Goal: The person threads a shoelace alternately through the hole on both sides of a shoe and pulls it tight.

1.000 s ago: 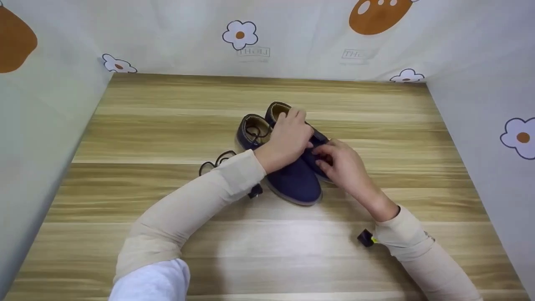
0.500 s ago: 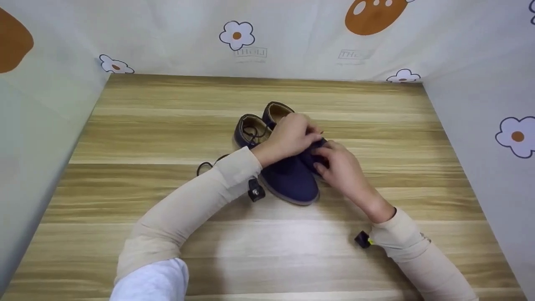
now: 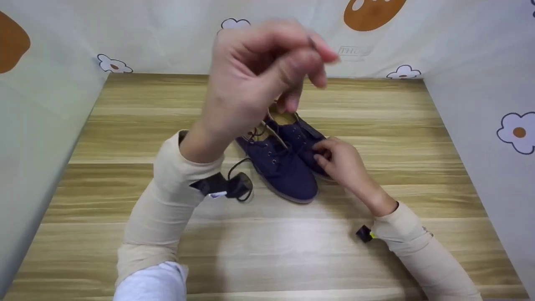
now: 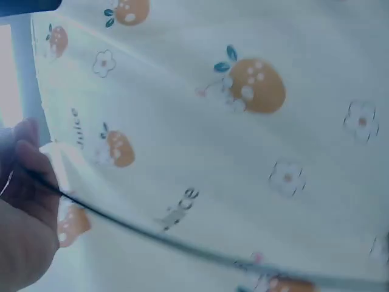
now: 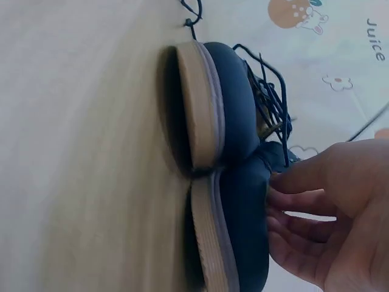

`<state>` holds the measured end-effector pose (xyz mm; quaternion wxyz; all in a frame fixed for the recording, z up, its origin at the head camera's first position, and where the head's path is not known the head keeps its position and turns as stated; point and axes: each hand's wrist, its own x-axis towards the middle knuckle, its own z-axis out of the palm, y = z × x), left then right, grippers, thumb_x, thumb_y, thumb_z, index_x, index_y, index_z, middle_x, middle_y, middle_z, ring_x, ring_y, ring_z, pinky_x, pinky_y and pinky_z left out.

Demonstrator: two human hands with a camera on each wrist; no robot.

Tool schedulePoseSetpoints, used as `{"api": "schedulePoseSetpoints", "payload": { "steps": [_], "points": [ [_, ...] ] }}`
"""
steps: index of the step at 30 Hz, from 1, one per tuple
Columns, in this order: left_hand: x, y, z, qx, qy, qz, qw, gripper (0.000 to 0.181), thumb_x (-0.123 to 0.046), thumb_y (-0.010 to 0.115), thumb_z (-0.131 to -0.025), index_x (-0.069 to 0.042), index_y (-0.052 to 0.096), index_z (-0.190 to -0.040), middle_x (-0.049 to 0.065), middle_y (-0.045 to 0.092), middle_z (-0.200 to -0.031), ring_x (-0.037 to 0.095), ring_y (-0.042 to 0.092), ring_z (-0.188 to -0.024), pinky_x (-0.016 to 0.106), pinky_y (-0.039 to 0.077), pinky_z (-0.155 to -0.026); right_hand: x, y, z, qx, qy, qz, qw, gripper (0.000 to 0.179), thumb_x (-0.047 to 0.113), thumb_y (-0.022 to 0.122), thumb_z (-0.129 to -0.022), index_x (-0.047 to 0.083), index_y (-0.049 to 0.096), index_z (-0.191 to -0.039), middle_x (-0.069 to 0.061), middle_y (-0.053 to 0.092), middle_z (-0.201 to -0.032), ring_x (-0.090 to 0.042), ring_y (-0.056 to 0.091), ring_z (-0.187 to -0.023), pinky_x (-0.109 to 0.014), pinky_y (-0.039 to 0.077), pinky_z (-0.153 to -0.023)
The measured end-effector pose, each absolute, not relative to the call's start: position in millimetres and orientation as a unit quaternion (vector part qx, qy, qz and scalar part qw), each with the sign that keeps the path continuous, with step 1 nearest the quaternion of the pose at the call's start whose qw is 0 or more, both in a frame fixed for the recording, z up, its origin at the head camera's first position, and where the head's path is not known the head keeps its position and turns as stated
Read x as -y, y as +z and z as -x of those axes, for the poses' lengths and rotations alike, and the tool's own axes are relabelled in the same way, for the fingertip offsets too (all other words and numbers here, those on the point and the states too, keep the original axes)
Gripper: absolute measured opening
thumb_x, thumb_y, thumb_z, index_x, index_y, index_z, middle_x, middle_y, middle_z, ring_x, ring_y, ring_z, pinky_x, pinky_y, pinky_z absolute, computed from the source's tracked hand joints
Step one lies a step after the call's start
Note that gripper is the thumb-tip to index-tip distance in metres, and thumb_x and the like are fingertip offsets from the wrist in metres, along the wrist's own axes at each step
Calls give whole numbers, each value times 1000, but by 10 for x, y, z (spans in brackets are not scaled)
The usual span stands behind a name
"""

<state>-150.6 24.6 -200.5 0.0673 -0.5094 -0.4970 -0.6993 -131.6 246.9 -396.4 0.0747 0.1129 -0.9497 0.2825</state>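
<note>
- My half-curled right hand is touching the far shoe from four o'clock; whether it's gripping, I cannot tell.
- The near shoe is sitting beside it, toward seven o'clock.
- Up at eleven o'clock, my left hand is pinching a dark lace, fingers curled.

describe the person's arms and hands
The left hand and right hand are bare. Beige sleeves cover both forearms, with a small black device at each wrist; the right one has a yellow-green bit. A whitish sleeve shows farther up the left side.
</note>
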Motion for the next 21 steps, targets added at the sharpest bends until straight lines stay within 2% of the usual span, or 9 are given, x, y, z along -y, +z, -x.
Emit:
{"api": "schedulePoseSetpoints", "payload": {
  "steps": [2, 5, 7, 9, 12, 16, 21],
  "points": [
    [-261, -2085, 1531, 596, -630, 495, 55, 14, -4, 63, -94, 3, 73, -100, 15, 73, -84, 16, 55, -51, 28, 45, -46, -2496, -3948, 1394, 946, 297, -96, 85, 24, 9, 72, -85, 3, 68, -108, -14, 70, -98, -24, 67, -75, -37, 54, -70],
    [-422, -2384, 1658, 771, -468, 432, -2, 14, -14, 69, -92, -7, 75, -102, 5, 76, -90, 11, 62, -67, 23, 50, -62, -2529, -3948, 1538, 947, 294, -79, 97, 30, 11, 74, -85, 3, 65, -113, -16, 68, -105, -27, 66, -76, -39, 53, -73],
    [-550, -2657, 1786, 845, -360, 395, -34, 13, -18, 71, -91, -10, 75, -100, 3, 76, -92, 11, 64, -77, 23, 51, -71, -2545, -3975, 1632, 951, 282, -79, 100, 29, 13, 74, -86, 3, 67, -112, -17, 68, -105, -30, 67, -81, -42, 52, -76],
    [-661, -2942, 1915, 882, -283, 374, -44, 10, -19, 71, -91, -10, 74, -95, 3, 75, -92, 15, 67, -84, 28, 54, -77, -2559, -4000, 1698, 951, 284, -76, 95, 24, 13, 71, -88, 3, 71, -110, -17, 71, -105, -31, 67, -85, -42, 52, -78],
    [-788, -3272, 2044, 910, -195, 365, -16, 9, -17, 69, -91, -12, 75, -86, 2, 75, -89, 21, 68, -86, 37, 55, -81, -2603, -4026, 1769, 942, 321, -57, 72, 19, 12, 64, -95, 2, 73, -107, -16, 74, -99, -20, 67, -71, -30, 53, -67],
    [-938, -3474, 2132, 912, -154, 378, 36, 9, -12, 68, -88, -13, 76, -89, 1, 77, -92, 26, 71, -91, 42, 54, -85, -2683, -4017, 1831, 923, 383, -23, 21, 22, 10, 55, -100, 1, 72, -110, -17, 73, -98, -5, 57, -55, -15, 46, -53],
    [-1070, -3566, 2190, 912, -137, 379, 75, 9, -9, 66, -88, -12, 73, -92, 4, 77, -92, 30, 71, -90, 44, 53, -86, -2709, -3987, 1873, 912, 409, -16, 12, 21, 6, 54, -99, -1, 70, -111, -20, 72, -97, -6, 58, -55, -15, 47, -52]
  ]
}}
